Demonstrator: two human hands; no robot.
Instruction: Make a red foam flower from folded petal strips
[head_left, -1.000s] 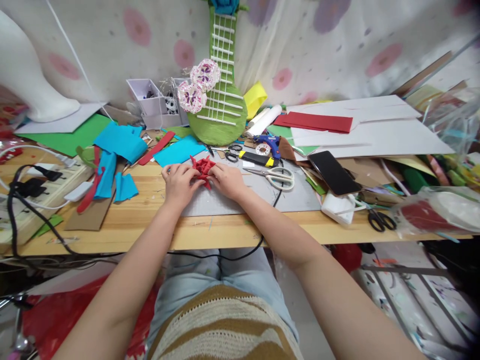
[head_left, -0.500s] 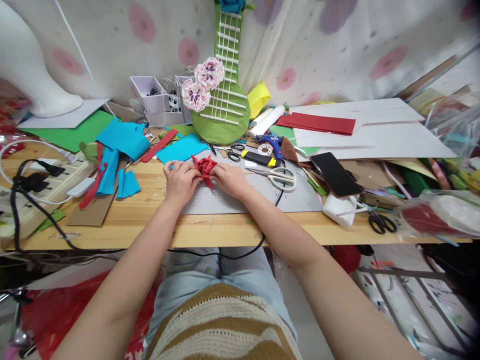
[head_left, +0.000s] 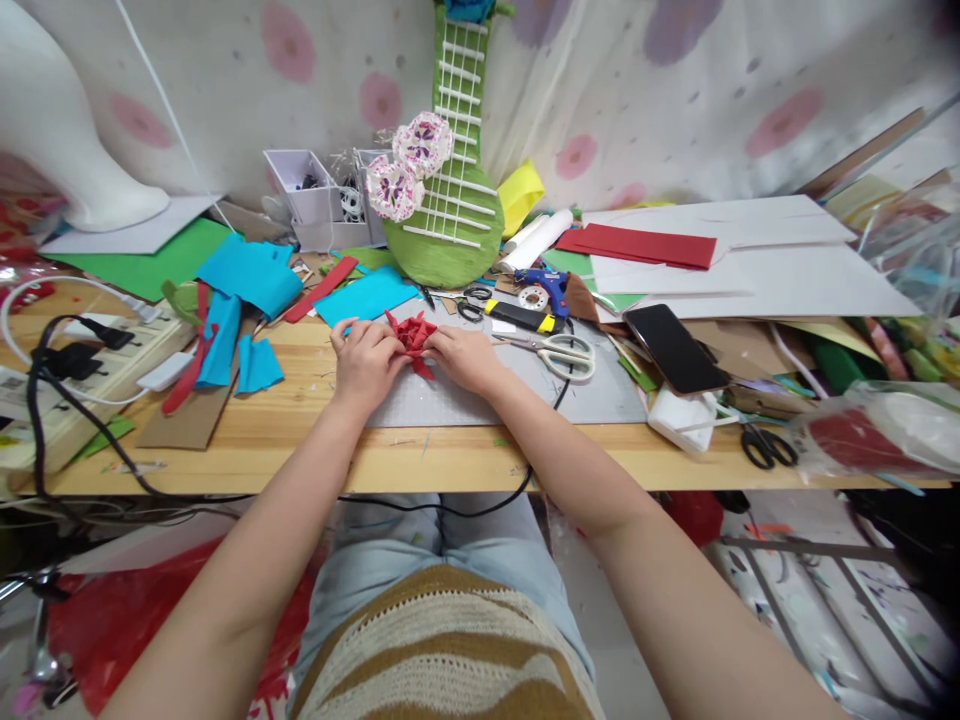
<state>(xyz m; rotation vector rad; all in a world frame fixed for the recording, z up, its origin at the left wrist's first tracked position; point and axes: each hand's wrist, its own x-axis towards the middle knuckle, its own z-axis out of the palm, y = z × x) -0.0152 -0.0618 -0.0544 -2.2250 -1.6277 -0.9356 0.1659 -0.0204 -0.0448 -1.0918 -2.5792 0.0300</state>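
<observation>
The spiky red paper piece [head_left: 414, 332] lies at the far-left corner of the grey cutting mat [head_left: 525, 392], pinched between the fingertips of your left hand [head_left: 365, 358] and right hand [head_left: 466, 358], with white-handled scissors [head_left: 561, 352] near on the right and bare mat on the near side.

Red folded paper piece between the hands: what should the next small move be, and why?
Probably press the next fold tight with the fingertips. The left hand and right hand grip the red folded paper piece from either side over the grey mat, its points stand up loosely, and the scissors lie untouched nearby.
</observation>
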